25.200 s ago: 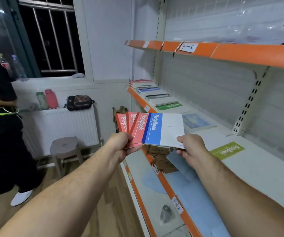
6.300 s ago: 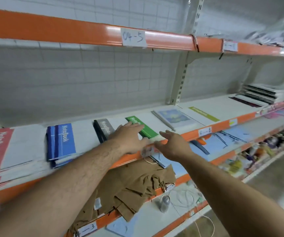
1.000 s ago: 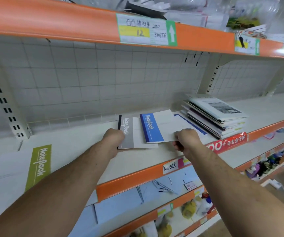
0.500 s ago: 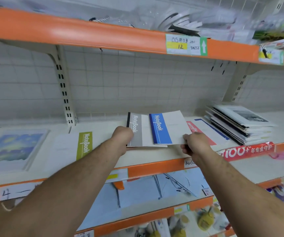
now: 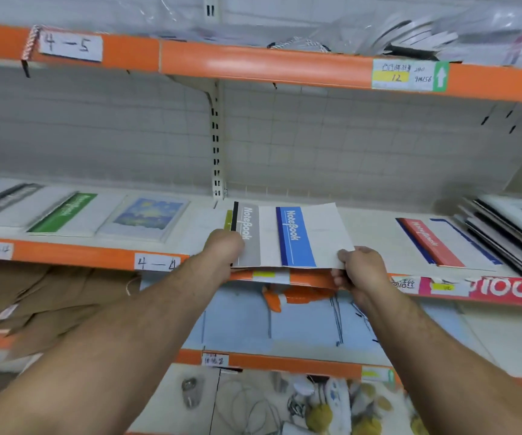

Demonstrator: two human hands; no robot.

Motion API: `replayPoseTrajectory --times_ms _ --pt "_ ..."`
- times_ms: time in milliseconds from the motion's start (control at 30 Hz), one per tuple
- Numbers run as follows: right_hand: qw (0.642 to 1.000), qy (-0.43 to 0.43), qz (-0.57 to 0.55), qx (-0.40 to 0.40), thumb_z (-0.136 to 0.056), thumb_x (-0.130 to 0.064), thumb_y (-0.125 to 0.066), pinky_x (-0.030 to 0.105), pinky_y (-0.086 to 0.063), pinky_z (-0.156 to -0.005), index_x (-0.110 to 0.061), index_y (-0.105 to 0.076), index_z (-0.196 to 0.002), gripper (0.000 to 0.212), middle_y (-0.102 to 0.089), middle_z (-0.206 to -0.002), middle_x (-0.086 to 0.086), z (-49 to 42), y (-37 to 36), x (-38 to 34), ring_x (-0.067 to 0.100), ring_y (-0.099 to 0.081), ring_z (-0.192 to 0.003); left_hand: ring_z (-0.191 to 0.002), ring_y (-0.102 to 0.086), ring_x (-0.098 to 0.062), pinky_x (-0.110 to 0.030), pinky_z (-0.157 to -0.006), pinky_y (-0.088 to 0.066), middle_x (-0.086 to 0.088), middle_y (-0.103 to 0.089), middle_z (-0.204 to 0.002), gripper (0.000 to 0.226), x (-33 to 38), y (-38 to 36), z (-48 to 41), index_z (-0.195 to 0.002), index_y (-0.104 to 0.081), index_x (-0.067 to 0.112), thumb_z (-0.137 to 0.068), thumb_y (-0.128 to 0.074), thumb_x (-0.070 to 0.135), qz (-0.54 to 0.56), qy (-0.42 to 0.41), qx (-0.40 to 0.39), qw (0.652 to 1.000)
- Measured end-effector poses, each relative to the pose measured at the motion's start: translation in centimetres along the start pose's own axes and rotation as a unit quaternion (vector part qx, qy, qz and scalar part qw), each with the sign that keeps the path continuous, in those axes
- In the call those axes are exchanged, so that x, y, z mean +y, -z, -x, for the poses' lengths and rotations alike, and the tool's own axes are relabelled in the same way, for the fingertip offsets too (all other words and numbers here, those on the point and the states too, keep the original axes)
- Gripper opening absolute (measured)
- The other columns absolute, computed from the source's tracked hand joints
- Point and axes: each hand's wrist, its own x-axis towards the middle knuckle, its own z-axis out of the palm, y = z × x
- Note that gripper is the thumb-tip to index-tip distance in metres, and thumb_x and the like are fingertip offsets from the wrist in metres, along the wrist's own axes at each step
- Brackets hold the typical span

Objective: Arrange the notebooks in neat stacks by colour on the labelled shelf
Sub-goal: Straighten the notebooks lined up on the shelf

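Left hand: fingers curled around the lower left edge of a white notebook with a grey "NoteBook" band and a black spine, gripping it; fingertips hidden underneath.
Right hand: thumb on top and fingers curled below, pinching the lower right corner of a white notebook with a blue "NoteBook" band.
Held pair: fanned side by side, the blue-banded cover overlapping the right part of the grey-banded one, near edges jutting out past the shelf front.
Shelf: white metal shelf with an orange front lip; handwritten paper label "4-4" on the lip, just left of the left wrist.
Under the pair: sliver of a yellow-green band showing at the grey-banded notebook's left edge.
Left along the shelf: notebook with a painted blue and yellow cover lying flat, then a white notebook with a green band beside it; further covers at the far left too blurred to tell.
Right along the shelf: white notebook with a red band lying flat, next to an untidy stack of dark-edged booklets.
Upper shelf: orange lip carrying a handwritten label "4-5" and a printed tag with a green arrow.
Lower shelf: pale blue sheet and crumpled brown paper.
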Motion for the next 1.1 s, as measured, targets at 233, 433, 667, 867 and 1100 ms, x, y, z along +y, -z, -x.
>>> replayPoseTrajectory --times_ms 233,433,667,867,1100 --pt "0.998 0.004 -0.001 -0.06 -0.095 0.0 -0.042 0.022 -0.038 -0.036 -0.005 -0.057 -0.086 0.018 -0.052 -0.058 0.013 2.8 -5.9 -0.2 0.02 -0.044 -0.045 -0.068 -0.058 -0.023 -0.025 -0.059 -0.046 -0.009 -0.06 -0.081 0.016 -1.2 7.3 1.0 -0.097 -0.06 0.008 -0.096 -0.046 0.001 0.015 0.0 0.044 0.999" --pt "0.995 0.012 0.018 -0.094 -0.094 0.0 -0.042 0.026 -0.037 -0.044 -0.005 -0.057 -0.083 0.019 -0.052 -0.055 0.013 5.3 -12.1 -1.0 0.021 -0.042 -0.045 -0.073 -0.06 -0.024 -0.037 -0.074 -0.056 -0.009 -0.061 -0.085 0.015 -1.5 13.6 0.1 -0.1 -0.058 0.009 -0.097 -0.045 0.002 0.034 0.002 0.074 0.997" --pt "0.994 0.015 0.025 -0.102 -0.095 0.0 -0.043 0.024 -0.035 -0.04 -0.004 -0.055 -0.085 0.017 -0.053 -0.055 0.013 7.7 -21.6 -1.4 0.022 -0.041 -0.042 -0.073 -0.061 -0.025 -0.032 -0.062 -0.054 -0.011 -0.062 -0.087 0.015 -1.3 22.7 -2.5 -0.1 -0.057 0.01 -0.098 -0.045 0.002 0.053 0.003 0.088 0.995" --pt "0.992 0.019 0.006 -0.121 -0.094 0.001 -0.042 0.024 -0.036 -0.041 -0.004 -0.055 -0.089 0.015 -0.05 -0.049 0.01 9.7 -30.5 -1.4 0.02 -0.039 -0.038 -0.073 -0.061 -0.023 -0.035 -0.066 -0.057 -0.009 -0.061 -0.087 0.016 -1.1 31.3 -5.6 -0.108 -0.057 0.009 -0.098 -0.047 0.002 0.055 0.007 0.099 0.994" --pt "0.989 0.013 0.034 -0.141 -0.096 -0.003 -0.044 0.03 -0.036 -0.047 -0.006 -0.054 -0.089 0.012 -0.054 -0.05 0.011 11.0 -38.5 -1.6 0.023 -0.043 -0.043 -0.091 -0.064 -0.028 -0.041 -0.067 -0.061 -0.015 -0.064 -0.106 0.023 -0.6 38.6 -8.5 -0.118 -0.056 0.008 -0.096 -0.051 0.005 0.054 0.014 0.122 0.991"
